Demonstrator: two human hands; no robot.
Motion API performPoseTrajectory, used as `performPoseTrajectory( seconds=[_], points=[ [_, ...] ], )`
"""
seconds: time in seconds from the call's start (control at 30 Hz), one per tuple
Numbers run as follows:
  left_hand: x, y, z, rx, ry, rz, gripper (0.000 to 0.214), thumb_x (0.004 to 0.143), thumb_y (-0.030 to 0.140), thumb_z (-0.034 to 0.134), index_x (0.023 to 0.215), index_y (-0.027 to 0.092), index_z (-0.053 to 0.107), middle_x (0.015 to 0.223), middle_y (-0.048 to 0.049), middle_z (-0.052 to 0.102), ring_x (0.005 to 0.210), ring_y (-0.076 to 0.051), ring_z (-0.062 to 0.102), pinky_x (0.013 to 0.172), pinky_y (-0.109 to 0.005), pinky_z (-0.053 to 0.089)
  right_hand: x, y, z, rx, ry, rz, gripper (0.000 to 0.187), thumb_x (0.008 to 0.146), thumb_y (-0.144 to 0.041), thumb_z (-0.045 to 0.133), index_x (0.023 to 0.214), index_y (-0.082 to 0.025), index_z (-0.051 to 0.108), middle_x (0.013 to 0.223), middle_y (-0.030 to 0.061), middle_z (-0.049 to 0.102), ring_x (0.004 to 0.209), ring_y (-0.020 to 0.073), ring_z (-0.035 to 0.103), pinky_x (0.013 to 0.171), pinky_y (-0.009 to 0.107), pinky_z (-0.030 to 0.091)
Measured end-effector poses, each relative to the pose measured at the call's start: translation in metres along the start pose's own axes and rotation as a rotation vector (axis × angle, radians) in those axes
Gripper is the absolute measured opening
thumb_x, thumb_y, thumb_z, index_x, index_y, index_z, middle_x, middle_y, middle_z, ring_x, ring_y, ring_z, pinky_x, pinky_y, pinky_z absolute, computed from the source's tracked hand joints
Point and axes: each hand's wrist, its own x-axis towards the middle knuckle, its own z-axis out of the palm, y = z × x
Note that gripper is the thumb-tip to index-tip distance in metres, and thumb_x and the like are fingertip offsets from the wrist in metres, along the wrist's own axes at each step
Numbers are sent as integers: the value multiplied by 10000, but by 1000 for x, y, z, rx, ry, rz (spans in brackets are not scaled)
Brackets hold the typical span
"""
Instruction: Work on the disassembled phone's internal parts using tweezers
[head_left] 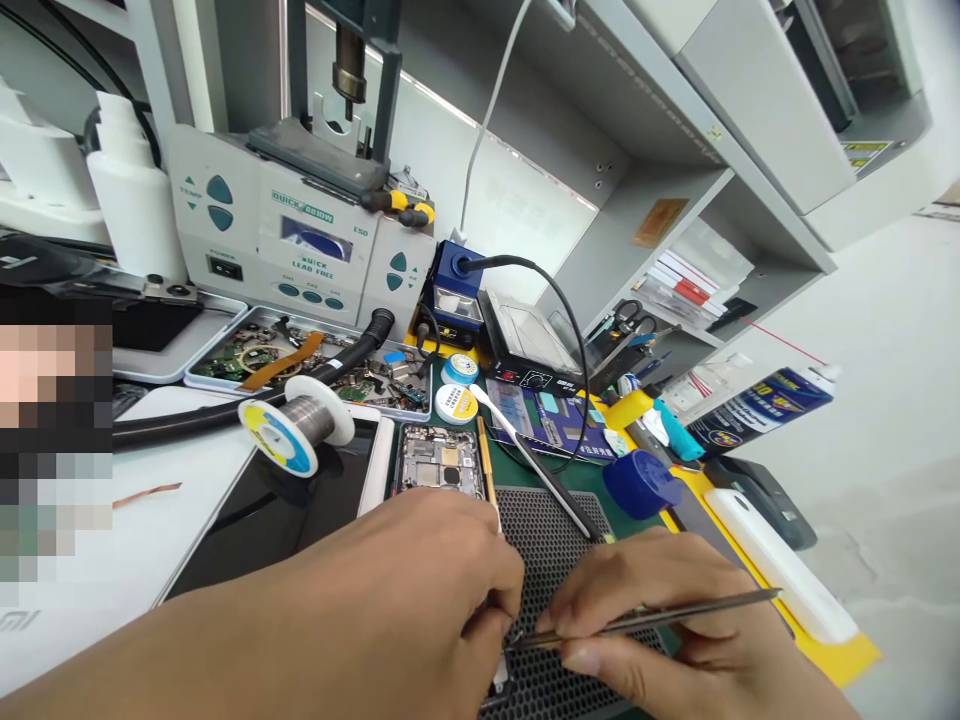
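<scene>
My left hand is closed, its thumb and curled fingers pinched near the mat. A narrow dark-edged part with a silvery face shows just below those fingertips; what they grip is hidden. My right hand holds a slim metal tool between thumb and fingers, its working end by my left fingertips. Beyond my left hand lies an opened phone with bare circuit boards, its lower part covered by the hand. Under both hands spreads a dark honeycomb-patterned mat.
A solder spool and a black-screened device lie left. A QUICK hot-air station stands behind a tray of circuit boards. A white-handled brush crosses the mat near a blue cap. A pixelated patch covers the left edge.
</scene>
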Motion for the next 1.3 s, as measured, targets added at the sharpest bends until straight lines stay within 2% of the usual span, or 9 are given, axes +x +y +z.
performPoseTrajectory(
  seconds=[0.3, 0.6, 0.73, 0.77, 0.87, 1.0, 1.13, 1.3],
  points=[
    [-2, -2, 4, 42, 43, 2, 190, 895, 183, 623, 837, 231, 797, 969, -68, 792, 900, -249, 743, 922, -363, 599, 3, -2, 0, -3, -2, 39, 76, 937, -161, 860, 958, -223, 823, 891, -12, 886, 823, 142, 848, 788, 199, 600],
    [1, 0, -1, 71, -7, -24, 219, 900, 154, 602, 866, 214, 810, 1006, -90, 800, 925, -275, 764, 903, -399, 618, 3, -3, 1, 8, 16, 8, 126, 915, -106, 862, 972, -214, 829, 896, 4, 890, 824, 147, 853, 795, 190, 609],
    [4, -2, -2, 45, -12, 5, 193, 865, 154, 624, 768, 210, 781, 965, -86, 798, 922, -270, 761, 888, -378, 622, 2, -2, 1, 28, 18, 13, 110, 916, -118, 862, 953, -217, 829, 879, 5, 887, 805, 149, 850, 772, 189, 618],
    [4, -3, -2, 49, -2, -8, 191, 868, 154, 619, 797, 211, 787, 1004, -88, 801, 942, -270, 762, 900, -375, 621, 2, -2, 1, 30, 12, 13, 103, 918, -124, 861, 953, -215, 829, 880, 8, 887, 806, 151, 850, 772, 191, 619],
    [4, -4, -1, 11, -74, 1, 172, 852, 173, 632, 766, 214, 775, 992, -83, 797, 931, -268, 762, 861, -360, 627, 3, -2, 1, 24, -1, 10, 110, 921, -113, 857, 968, -208, 828, 884, 16, 888, 818, 153, 853, 788, 190, 615],
    [0, -3, 0, 36, 17, -5, 208, 882, 161, 597, 842, 213, 794, 1047, -95, 796, 943, -283, 767, 896, -398, 626, 2, -3, 0, 14, -6, 19, 107, 925, -125, 851, 974, -217, 828, 883, 12, 886, 802, 155, 849, 768, 203, 616],
    [-1, -1, 1, 23, 34, 5, 214, 885, 159, 600, 878, 212, 807, 1019, -98, 792, 917, -285, 760, 906, -410, 620, 1, -4, 1, 26, -41, 19, 79, 943, -130, 833, 970, -204, 827, 880, 24, 883, 812, 163, 848, 777, 216, 616],
    [0, 1, -1, 27, -36, -22, 207, 880, 148, 608, 803, 226, 784, 980, -75, 783, 898, -261, 746, 887, -374, 613, 2, -2, 2, 12, -42, -28, 62, 948, -146, 836, 987, -193, 822, 884, 38, 882, 828, 178, 850, 784, 239, 616]
  ],
)
